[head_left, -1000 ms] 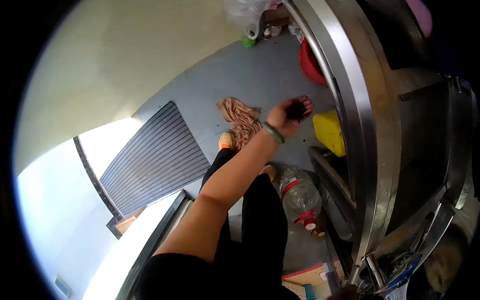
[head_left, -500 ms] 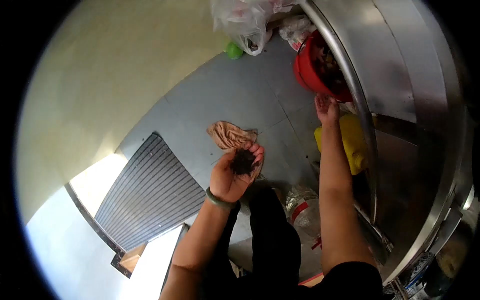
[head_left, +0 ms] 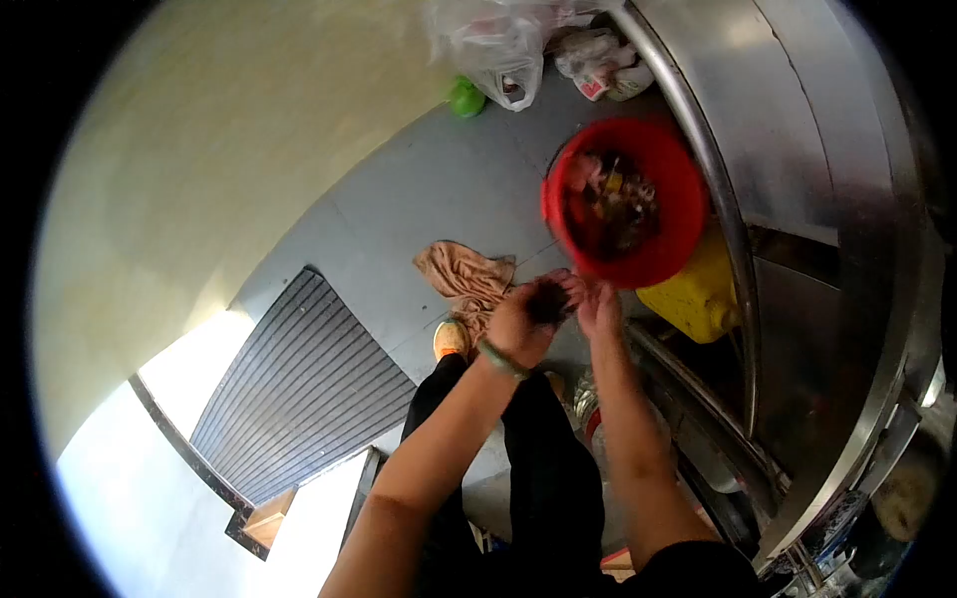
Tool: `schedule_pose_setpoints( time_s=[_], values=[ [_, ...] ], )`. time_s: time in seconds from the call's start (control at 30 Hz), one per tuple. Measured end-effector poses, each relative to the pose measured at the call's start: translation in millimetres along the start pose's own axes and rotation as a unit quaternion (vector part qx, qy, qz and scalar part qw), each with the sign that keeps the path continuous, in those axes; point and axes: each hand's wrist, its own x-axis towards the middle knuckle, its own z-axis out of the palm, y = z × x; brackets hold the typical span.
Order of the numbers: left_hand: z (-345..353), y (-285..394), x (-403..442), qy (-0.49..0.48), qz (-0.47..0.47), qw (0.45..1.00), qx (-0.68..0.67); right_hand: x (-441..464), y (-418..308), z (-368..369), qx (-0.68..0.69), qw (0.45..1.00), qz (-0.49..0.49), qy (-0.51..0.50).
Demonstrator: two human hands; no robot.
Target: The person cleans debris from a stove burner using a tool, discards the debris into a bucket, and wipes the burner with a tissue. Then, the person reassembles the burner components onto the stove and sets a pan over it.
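From where I stand, the person's 2 hands are close together, low over the floor [head_left: 389,194]. The left hand [head_left: 523,321], with a bracelet [head_left: 501,359] at its wrist, is palm up and loosely cupped, fingers not closed. In that palm lies a dark clump [head_left: 546,302]; what it is made of, I can't tell.

The right hand [head_left: 602,314] is just beside it, its fingers at the near edge of the red bucket [head_left: 682,189]. It is blurred, so whether it grips the rim or merely touches it, I can't say. Mixed scraps [head_left: 618,199] lie inside the bucket, which is just beside the steel rail [head_left: 733,214]. A yellow container [head_left: 703,304] is partly hidden below it, and a brown cloth [head_left: 464,274] lies crumpled on the floor near the left hand.

As I judge it, the clump looks loose enough to shed bits, so a deep, level palm with the fingers drawn together would carry it best, the wrist moving slowly. If the right hand is to bear on the bucket, a firm hold on the rim with a low, even pull should keep it from tipping. Keeping palm and rim close together leaves the least gap for crumbs to fall through, clear of the cloth.
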Motion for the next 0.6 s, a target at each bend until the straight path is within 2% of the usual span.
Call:
schedule_pose_setpoints(
  time_s=[0.03, 0.07, 0.1, 0.13, 0.17, 0.2, 0.23, 0.27, 0.3, 0.33, 0.37, 0.4, 0.43, 0.5, 0.57, 0.6],
  values=[
    [-1, -13, 11, 0.05, 0.002, 0.998, 0.023, -27, 5, -18, -0.096, 0.994, 0.053, 0.018],
    [-9, -24, 23, 0.046, 0.03, 0.982, 0.179, -53, 1, -16, -0.167, 0.98, 0.082, 0.067],
    [-21, -35, 35, 0.04, 0.056, 0.941, 0.331, -79, -4, -12, -0.231, 0.959, 0.116, 0.112],
    [-20, -43, 46, 0.061, 0.049, 0.928, 0.364, -109, -19, 15, -0.269, 0.936, 0.126, 0.188],
    [-19, -51, 57, 0.082, 0.041, 0.914, 0.396, -107, -33, -15, -0.305, 0.927, 0.068, 0.208],
    [-12, -56, 70, 0.131, -0.002, 0.94, 0.315, -101, -51, -47, -0.337, 0.913, 0.009, 0.23],
    [-8, -59, 81, 0.18, -0.045, 0.955, 0.23, -110, -74, -32, -0.389, 0.891, -0.075, 0.223],
    [-26, -62, 98, 0.259, -0.119, 0.793, 0.539, -104, -83, -16, -0.447, 0.861, -0.135, 0.203],
    [-30, -63, 97, 0.209, -0.109, 0.664, 0.71, -97, -92, -1, -0.501, 0.822, -0.196, 0.189],
    [-34, -64, 92, 0.147, -0.095, 0.502, 0.847, -75, -90, 8, -0.558, 0.779, -0.233, 0.167],
    [-39, -67, 89, 0.077, -0.076, 0.314, 0.943, -56, -84, 33, -0.606, 0.752, -0.237, 0.103],
    [-49, -70, 89, 0.035, -0.088, 0.26, 0.961, -35, -78, 63, -0.649, 0.722, -0.239, 0.038],
    [-64, -74, 93, -0.006, -0.099, 0.203, 0.974, 6, -64, 60, -0.68, 0.706, -0.197, -0.002],
    [-67, -72, 85, -0.07, -0.094, 0.121, 0.986, 31, -45, 107, -0.807, 0.533, -0.211, -0.141],
    [-35, -64, 57, -0.116, -0.064, 0.084, 0.988, 73, -16, 99, -0.872, 0.401, -0.216, -0.178],
    [-35, -63, 54, -0.119, -0.03, 0.124, 0.985, 101, 6, 78, -0.882, 0.401, -0.209, -0.129]
  ],
)
